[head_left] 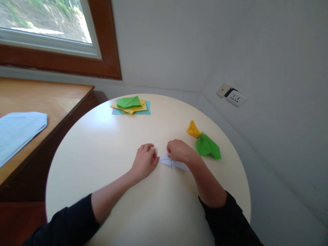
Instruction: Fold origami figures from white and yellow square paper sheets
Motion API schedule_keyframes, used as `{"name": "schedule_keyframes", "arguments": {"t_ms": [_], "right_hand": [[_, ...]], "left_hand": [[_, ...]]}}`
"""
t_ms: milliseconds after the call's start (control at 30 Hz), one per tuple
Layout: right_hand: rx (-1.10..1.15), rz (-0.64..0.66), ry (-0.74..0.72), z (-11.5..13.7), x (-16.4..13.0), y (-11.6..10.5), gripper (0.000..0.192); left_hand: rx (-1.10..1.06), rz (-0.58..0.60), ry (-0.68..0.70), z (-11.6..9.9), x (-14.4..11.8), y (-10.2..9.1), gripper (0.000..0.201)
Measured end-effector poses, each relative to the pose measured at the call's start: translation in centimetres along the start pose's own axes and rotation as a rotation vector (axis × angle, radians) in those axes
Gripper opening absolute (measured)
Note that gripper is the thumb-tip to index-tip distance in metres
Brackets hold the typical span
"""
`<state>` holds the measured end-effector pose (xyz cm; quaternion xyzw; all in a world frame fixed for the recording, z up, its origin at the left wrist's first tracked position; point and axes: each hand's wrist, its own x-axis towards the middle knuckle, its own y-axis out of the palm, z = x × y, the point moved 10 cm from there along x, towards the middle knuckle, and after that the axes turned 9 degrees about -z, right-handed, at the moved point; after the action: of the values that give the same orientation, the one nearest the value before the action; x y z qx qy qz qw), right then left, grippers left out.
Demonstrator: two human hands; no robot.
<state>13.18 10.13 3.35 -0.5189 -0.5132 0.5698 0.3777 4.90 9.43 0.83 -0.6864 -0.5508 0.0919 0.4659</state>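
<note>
From the head camera: working with both bare hands at a round, smooth white table (89, 153), over a small, narrow, pointed piece of folded white paper (165, 160) lying near the table's middle. Resting the left hand (146, 157) on the tabletop, fingers bent loosely inward, thumb side touching the paper's left tip. Holding the right hand (179, 150) over the upper edge of the same paper, fingers curled into a loose fist and covering part of the folds. Impossible to tell pinching from plain pressing in either hand, with the fingertips largely hidden or too small. Wearing black sleeves (71, 220), ending on the forearms.

Beyond the right hand, near the table's right edge: a yellow-orange, pointed folded-paper shape (194, 130), touching a larger bright green piece of folded paper (207, 147). At the table's far edge, stacked: a green folded paper (128, 101) over yellow paper (114, 105), over a light blue sheet (147, 108). To the left, on a light-brown wooden desk (64, 92): a pale bluish-white folded sheet (23, 131). Behind: a brown wood-framed window (109, 37). On the right wall: a white socket plate (237, 98).
</note>
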Motion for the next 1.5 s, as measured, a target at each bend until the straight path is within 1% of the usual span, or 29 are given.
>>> {"name": "schedule_keyframes", "arguments": {"t_ms": [233,300,367,467,533,600,667,733,833,933,967,1033,1200,1300,1400,1500], "right_hand": [[-0.018,-0.018,0.015,-0.1,0.2,0.2,0.022],[-0.021,-0.020,0.015,0.0,0.2,0.2,0.023],[-0.023,-0.015,0.023,-0.1,0.2,0.3,0.024],[-0.028,-0.019,0.042,-0.1,0.2,0.4,0.023],[-0.030,-0.020,0.049,0.0,0.2,0.4,0.023],[-0.036,-0.015,0.054,0.1,0.1,0.4,0.022],[-0.045,-0.019,0.049,0.2,0.1,0.3,0.023],[-0.058,-0.037,0.034,0.4,-0.1,0.1,0.024],[-0.070,-0.085,-0.006,0.7,-0.4,-0.2,0.024],[0.002,-0.191,-0.063,1.0,-0.8,-0.6,0.019],[0.048,-0.248,-0.084,1.1,-1.0,-0.8,0.018],[0.164,-0.388,-0.105,0.9,-1.4,-1.2,0.015],[0.582,-0.677,-0.120,-0.6,-3.1,-0.7,0.007],[0.753,-0.847,-0.132,-1.4,-4.3,-0.3,0.007],[0.824,-0.953,-0.139,-1.8,-5.0,-0.1,0.006],[0.792,-0.987,-0.191,-1.2,-5.2,-0.2,0.006]], "left_hand": [[0.031,0.019,0.008,-0.1,0.0,0.0,0.007],[0.030,0.019,0.034,-0.2,-0.1,0.1,0.013],[0.022,0.019,0.096,-0.6,-0.2,0.2,0.024],[0.009,0.044,0.230,-1.5,-0.6,0.8,0.037],[0.003,0.058,0.292,-1.9,-0.9,1.2,0.041],[-0.004,0.060,0.318,-2.0,-1.0,1.3,0.041],[-0.025,0.053,0.319,-2.0,-1.0,1.2,0.038],[-0.078,0.037,0.291,-1.9,-0.9,0.8,0.032],[-0.221,-0.036,0.189,-1.4,-0.3,-0.9,0.027],[-0.336,-0.124,0.073,-0.8,0.2,-2.9,0.027],[-0.358,-0.133,0.042,-0.7,0.3,-3.4,0.029],[-0.393,-0.116,0.007,-0.6,0.3,-3.8,0.032],[-0.411,-0.061,0.068,-1.3,0.0,-3.5,0.034],[-0.387,-0.040,0.094,-1.4,-0.2,-2.9,0.036],[-0.348,-0.057,0.107,-1.2,-0.3,-2.7,0.033],[-0.301,-0.085,0.114,-1.0,-0.4,-2.7,0.026]]}}
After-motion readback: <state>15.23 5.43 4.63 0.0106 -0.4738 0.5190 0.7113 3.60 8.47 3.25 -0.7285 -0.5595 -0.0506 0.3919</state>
